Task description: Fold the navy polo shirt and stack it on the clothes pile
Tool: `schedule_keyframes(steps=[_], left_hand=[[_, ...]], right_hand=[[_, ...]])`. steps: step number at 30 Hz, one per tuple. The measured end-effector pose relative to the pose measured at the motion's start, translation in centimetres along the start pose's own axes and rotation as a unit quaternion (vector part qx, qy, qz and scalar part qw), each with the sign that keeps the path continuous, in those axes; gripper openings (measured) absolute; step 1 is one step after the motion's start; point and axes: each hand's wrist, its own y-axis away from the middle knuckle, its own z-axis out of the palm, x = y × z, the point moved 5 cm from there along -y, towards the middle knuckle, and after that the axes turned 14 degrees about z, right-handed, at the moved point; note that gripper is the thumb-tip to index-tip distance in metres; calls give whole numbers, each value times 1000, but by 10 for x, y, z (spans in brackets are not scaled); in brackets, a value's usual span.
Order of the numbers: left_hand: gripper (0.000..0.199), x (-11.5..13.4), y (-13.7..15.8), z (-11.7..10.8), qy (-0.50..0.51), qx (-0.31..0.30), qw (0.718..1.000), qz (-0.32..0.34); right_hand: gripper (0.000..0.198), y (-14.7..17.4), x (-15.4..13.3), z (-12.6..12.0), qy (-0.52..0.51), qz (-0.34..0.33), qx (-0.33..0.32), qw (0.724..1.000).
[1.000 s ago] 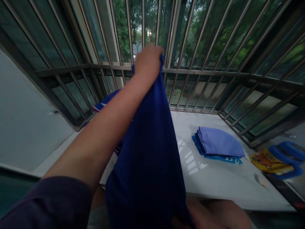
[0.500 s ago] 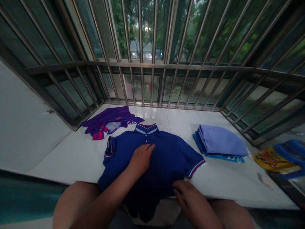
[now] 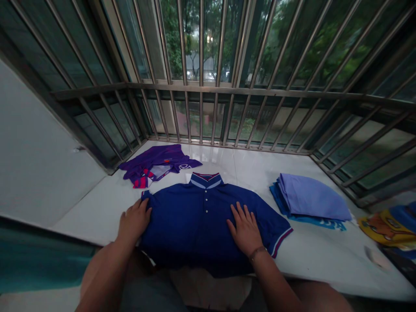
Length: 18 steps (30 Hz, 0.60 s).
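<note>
A dark blue polo shirt (image 3: pixel 191 221) lies spread out, its collar with red and white trim toward the window and its lower edge at my lap. My left hand (image 3: pixel 134 221) rests over the sleeve on the left, fingers stretched forward and hiding most of that sleeve. On the other side of the button placket, my right hand (image 3: pixel 245 229) lies flat on the chest with fingers spread. The right sleeve, with its striped cuff, reaches out to the side.
All this is on a white ledge (image 3: pixel 312 255) beneath a barred window. A crumpled purple garment (image 3: pixel 156 162) lies back left. Folded lavender cloth (image 3: pixel 312 197) sits on blue cloth to the right, with a yellow and blue item (image 3: pixel 388 227) at the far right.
My left hand has gone from the shirt's middle to its left sleeve. My right hand has moved up from the lower edge onto the chest. The shirt's body looks spread wider.
</note>
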Motion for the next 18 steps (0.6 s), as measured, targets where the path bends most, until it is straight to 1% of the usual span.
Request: schedule_keyframes(steps=[2, 4, 6, 8, 10, 11, 12, 13, 15, 16, 17, 18], left_hand=[[58, -24, 3, 0, -3, -20, 1000, -24], [58, -41, 6, -3, -4, -29, 999, -43], [58, -49, 8, -7, 0, -26, 997, -69], [58, -48, 8, -14, -1, -8, 996, -91], [61, -37, 5, -20, -10, 23, 995, -94], [63, -28, 2, -21, -13, 41, 996, -79], [65, -16, -1, -21, -10, 56, 997, -48], [65, -2, -4, -19, 0, 64, 998, -2], [61, 25, -7, -9, 35, 52, 993, 99], [60, 36, -6, -2, 50, 34, 989, 135], [59, 43, -5, 5, 57, 13, 987, 150], [61, 45, -3, 11, 57, -5, 988, 142]], right_hand=[[68, 7, 10, 3, 9, 7, 7, 1000], [68, 16, 18, 6, 21, 18, 9, 1000], [68, 26, 21, 9, 32, 32, 11, 999], [68, 37, 24, 11, 38, 50, 17, 998], [68, 48, 26, 13, 42, 68, 25, 996], [69, 53, 27, 15, 46, 75, 28, 996], [69, 58, 29, 17, 51, 80, 32, 995], [69, 62, 31, 19, 55, 84, 35, 994], [70, 71, 35, 23, 63, 87, 40, 993], [71, 75, 37, 24, 67, 87, 44, 993], [72, 78, 39, 25, 70, 88, 48, 992], [72, 81, 41, 25, 74, 90, 54, 992]])
